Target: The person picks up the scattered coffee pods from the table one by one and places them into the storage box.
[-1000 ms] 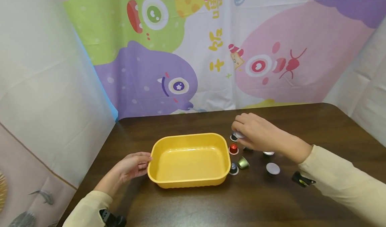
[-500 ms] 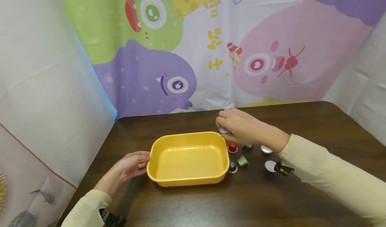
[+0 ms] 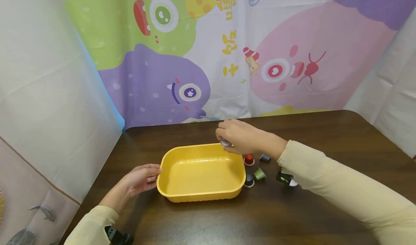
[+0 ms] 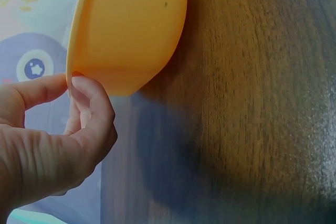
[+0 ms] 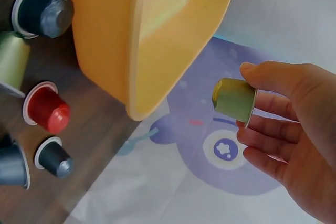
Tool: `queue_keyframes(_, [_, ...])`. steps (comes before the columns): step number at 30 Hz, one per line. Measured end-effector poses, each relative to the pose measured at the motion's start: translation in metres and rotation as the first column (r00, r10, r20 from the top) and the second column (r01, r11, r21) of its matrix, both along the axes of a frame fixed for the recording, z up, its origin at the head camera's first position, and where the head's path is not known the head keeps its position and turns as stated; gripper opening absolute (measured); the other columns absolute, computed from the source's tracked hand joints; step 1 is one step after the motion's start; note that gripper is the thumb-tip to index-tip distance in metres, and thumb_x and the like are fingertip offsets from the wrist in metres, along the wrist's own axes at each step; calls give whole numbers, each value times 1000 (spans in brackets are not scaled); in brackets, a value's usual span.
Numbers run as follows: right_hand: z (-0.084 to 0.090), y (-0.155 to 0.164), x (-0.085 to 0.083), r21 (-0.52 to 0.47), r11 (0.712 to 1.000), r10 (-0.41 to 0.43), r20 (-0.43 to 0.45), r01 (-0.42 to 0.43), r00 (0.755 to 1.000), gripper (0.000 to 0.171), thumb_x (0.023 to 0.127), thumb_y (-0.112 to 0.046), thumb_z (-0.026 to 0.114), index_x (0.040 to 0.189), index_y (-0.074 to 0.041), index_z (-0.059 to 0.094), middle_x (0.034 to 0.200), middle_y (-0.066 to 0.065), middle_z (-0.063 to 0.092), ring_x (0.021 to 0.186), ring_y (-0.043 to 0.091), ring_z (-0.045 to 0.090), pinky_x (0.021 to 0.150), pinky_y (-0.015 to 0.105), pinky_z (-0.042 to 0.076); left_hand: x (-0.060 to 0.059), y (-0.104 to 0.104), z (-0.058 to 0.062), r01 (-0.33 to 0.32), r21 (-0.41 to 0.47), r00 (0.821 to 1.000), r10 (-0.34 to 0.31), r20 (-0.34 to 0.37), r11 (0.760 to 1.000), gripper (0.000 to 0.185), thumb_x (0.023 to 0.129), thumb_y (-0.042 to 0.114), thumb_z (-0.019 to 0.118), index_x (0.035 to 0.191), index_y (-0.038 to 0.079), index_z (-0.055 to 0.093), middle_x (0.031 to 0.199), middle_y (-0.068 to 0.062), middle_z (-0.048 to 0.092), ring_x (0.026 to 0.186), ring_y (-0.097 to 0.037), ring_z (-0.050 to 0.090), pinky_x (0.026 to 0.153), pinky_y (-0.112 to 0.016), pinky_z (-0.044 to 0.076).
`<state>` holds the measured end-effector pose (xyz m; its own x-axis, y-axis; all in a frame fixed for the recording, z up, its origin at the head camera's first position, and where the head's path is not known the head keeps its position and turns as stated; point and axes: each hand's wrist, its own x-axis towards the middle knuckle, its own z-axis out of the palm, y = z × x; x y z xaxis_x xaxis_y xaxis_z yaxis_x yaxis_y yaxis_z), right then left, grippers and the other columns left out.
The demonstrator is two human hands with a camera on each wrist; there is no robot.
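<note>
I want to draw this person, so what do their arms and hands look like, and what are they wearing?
Both arms wear long, pale cream sleeves that reach the wrists. The left hand and right hand are bare: no gloves, rings or marks show. A small black device is strapped at each wrist: the left one is plain black, the right one has a bit of yellow-green on it.
</note>
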<state>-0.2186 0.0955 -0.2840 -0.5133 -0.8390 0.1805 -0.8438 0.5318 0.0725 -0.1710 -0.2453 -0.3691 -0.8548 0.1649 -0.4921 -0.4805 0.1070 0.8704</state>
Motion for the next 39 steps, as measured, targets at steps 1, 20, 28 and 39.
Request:
queue_keyframes(1, [0,-3,-1,8,1000,4,5,-4,1000,18,83,-19,73,91,-9,60,84,2,55,78,16,49,78,33,44,0,0,-1,0,0,1000,0,-2,1000,41,98,13,53,132,-4,37,86,5,62,77,-7,59,75,-22,56])
queue_keyframes(20, [-6,-50,-14,52,998,38,121,-44,992,16,83,-17,71,94,-9,62,87,2,57,83,17,52,78,29,45,3,-2,2,7,-17,1000,-7,-15,1000,43,97,13,54,132,-5,38,89,3,62,79,-9,59,75,-24,56])
queue_keyframes(28, [-13,-70,-15,106,993,35,160,-53,987,18,84,-19,71,96,-11,61,89,1,57,87,15,52,81,29,44,4,0,-1,-13,-29,1000,13,-5,999,45,96,14,56,133,-6,38,88,3,63,78,-9,59,75,-23,56])
queue_keyframes(39, [-21,-95,-19,171,982,55,149,-81,987,20,85,-22,71,97,-11,60,92,1,57,88,14,51,80,27,43,4,0,0,-6,-20,1000,6,-29,1000,38,96,13,55,127,-5,42,86,4,63,78,-8,60,74,-23,55])
